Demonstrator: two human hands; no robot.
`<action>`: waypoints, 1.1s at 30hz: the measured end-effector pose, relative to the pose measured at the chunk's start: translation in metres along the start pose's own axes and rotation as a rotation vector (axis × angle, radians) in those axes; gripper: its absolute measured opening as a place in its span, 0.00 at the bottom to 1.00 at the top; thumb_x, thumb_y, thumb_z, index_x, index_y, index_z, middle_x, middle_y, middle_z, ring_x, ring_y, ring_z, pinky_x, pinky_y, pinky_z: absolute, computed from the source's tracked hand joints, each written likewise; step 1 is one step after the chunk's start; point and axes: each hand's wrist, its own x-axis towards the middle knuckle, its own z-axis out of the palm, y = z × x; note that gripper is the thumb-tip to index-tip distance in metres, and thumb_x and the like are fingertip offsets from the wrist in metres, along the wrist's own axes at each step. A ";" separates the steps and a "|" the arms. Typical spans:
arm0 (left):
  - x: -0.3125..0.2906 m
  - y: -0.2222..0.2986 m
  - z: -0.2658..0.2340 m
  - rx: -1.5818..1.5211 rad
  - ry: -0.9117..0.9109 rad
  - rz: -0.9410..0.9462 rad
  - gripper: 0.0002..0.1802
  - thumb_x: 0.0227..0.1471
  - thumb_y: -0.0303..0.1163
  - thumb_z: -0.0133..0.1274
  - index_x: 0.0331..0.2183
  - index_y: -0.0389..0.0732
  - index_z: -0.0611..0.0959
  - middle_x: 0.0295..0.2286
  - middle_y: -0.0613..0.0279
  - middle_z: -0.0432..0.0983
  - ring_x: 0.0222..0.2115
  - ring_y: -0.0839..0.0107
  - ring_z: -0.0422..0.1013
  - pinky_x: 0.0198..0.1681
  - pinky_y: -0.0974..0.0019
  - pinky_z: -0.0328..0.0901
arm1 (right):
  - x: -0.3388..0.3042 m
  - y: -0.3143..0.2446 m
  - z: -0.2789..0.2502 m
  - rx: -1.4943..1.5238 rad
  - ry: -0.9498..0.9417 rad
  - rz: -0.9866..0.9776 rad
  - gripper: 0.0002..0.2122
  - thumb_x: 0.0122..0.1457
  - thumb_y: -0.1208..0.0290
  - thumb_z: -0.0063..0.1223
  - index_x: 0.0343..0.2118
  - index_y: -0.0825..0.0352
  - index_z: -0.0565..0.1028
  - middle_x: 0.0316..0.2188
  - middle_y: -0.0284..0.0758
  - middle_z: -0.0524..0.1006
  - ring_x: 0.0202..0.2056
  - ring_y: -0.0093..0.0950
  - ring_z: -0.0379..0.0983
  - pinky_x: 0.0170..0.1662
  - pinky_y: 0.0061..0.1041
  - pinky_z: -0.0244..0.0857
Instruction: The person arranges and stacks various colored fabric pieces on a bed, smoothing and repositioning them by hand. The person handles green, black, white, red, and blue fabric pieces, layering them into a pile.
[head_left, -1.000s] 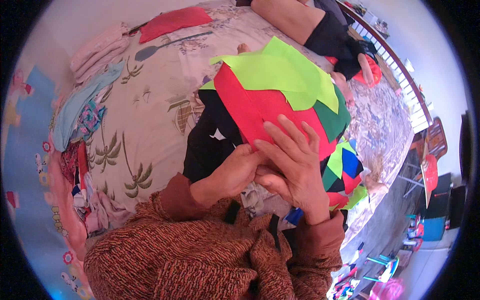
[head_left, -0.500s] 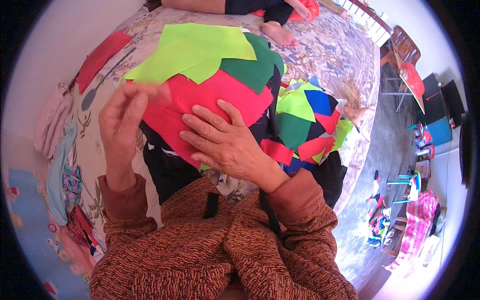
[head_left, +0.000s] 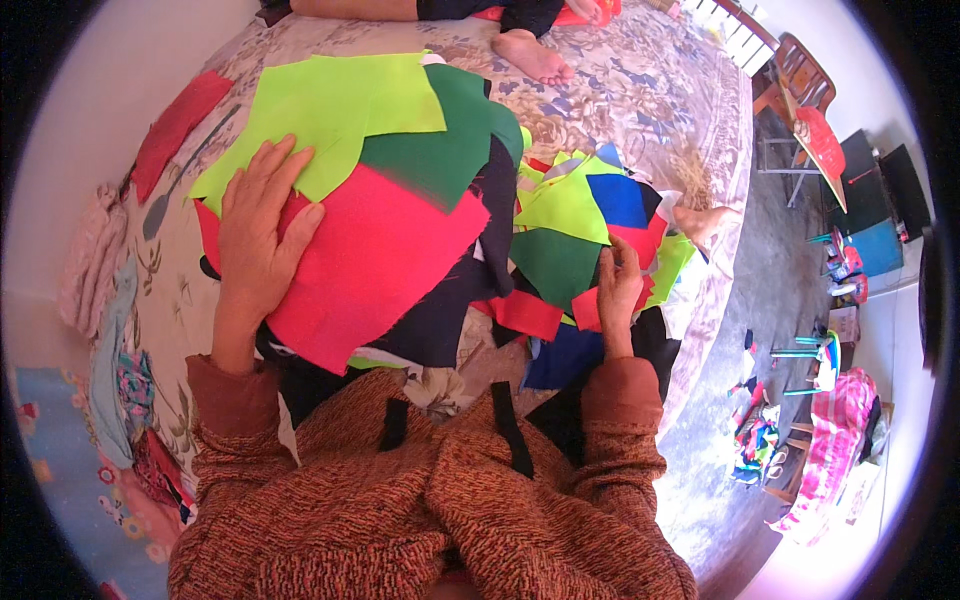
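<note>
Currently pinching a small red scrap [head_left: 588, 308] in right hand [head_left: 618, 290], just right of the red sheet [head_left: 375, 260] under flat, open left hand [head_left: 258, 235].

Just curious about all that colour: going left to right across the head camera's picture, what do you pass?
Pink cloth at the bed's edge → left hand flat on the big red fabric piece → dark green piece → right hand pinching a small red scrap → blue box on the floor.

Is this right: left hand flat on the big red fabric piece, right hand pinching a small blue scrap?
Not quite. In the head view the right hand pinches a small red scrap, not blue. The left hand does lie flat on the big red fabric piece.
</note>
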 end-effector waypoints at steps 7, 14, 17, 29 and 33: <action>0.003 0.002 -0.001 -0.014 -0.041 -0.027 0.28 0.54 0.44 0.45 0.53 0.42 0.72 0.56 0.56 0.62 0.59 0.56 0.55 0.62 0.52 0.44 | 0.034 0.074 0.037 -0.551 0.063 0.104 0.16 0.54 0.61 0.56 0.43 0.63 0.74 0.37 0.43 0.76 0.36 0.41 0.75 0.38 0.38 0.67; 0.005 0.004 -0.005 0.004 -0.079 -0.027 0.28 0.55 0.43 0.41 0.55 0.41 0.70 0.57 0.55 0.61 0.61 0.57 0.53 0.63 0.56 0.43 | 0.054 0.084 0.041 -0.199 0.071 0.275 0.09 0.50 0.66 0.60 0.29 0.67 0.77 0.24 0.39 0.78 0.26 0.32 0.76 0.31 0.32 0.68; 0.003 0.003 -0.002 -0.044 -0.062 -0.032 0.28 0.54 0.44 0.44 0.54 0.41 0.71 0.57 0.55 0.62 0.60 0.56 0.54 0.62 0.54 0.43 | 0.058 0.063 0.042 0.065 0.094 0.217 0.07 0.50 0.70 0.60 0.29 0.69 0.76 0.23 0.37 0.77 0.25 0.27 0.74 0.31 0.28 0.67; 0.003 0.003 -0.002 -0.049 -0.012 -0.018 0.27 0.54 0.44 0.47 0.52 0.42 0.73 0.55 0.56 0.65 0.59 0.57 0.56 0.62 0.52 0.45 | 0.032 0.067 0.017 0.348 -0.020 0.651 0.15 0.50 0.76 0.59 0.41 0.71 0.72 0.16 0.26 0.68 0.16 0.18 0.63 0.17 0.18 0.55; 0.002 0.004 -0.004 -0.073 0.000 -0.025 0.27 0.54 0.45 0.48 0.52 0.42 0.74 0.55 0.56 0.65 0.58 0.57 0.57 0.61 0.51 0.45 | 0.003 0.093 0.035 0.213 -0.011 0.692 0.19 0.48 0.74 0.60 0.45 0.70 0.74 0.15 0.29 0.69 0.13 0.19 0.62 0.15 0.20 0.55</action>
